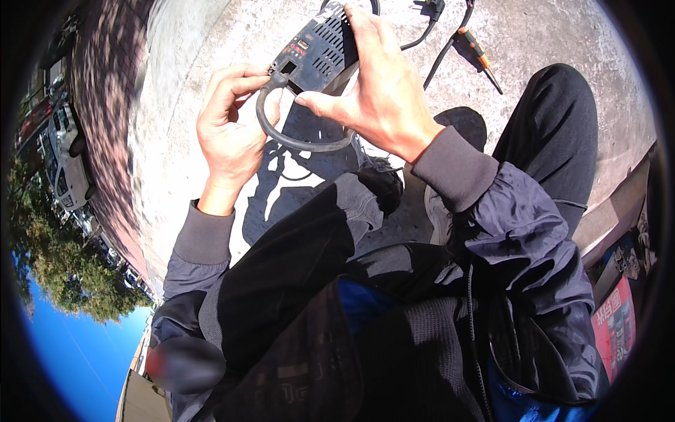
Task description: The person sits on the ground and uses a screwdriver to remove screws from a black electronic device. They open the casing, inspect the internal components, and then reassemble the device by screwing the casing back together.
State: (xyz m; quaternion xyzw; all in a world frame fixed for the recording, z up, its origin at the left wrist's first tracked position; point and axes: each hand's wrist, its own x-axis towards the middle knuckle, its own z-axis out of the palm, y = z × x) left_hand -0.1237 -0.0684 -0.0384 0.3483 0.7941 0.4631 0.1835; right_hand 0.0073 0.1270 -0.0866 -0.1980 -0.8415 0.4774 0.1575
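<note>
A black metal box (313, 60) with rows of vent slots, small red markings and a square opening is held up in front of me, tilted. My right hand (394, 102) grips its right side, fingers along the far edge and thumb at the near corner. My left hand (235, 130) is at the near left corner, its fingertips pinching the end of a thick black cable (309, 146) where it meets the box. From there the cable curves down and round to the right, under my right hand. The left thumb is partly behind the cable.
On the sunlit concrete lie an orange-and-black handled tool with a metal tip (478, 53) beside a black cord, and a black plug (429, 8) at the far edge. My bent knees and shoes flank the box. A red package (615, 327) stands at lower right; parked cars (67, 155) are at left.
</note>
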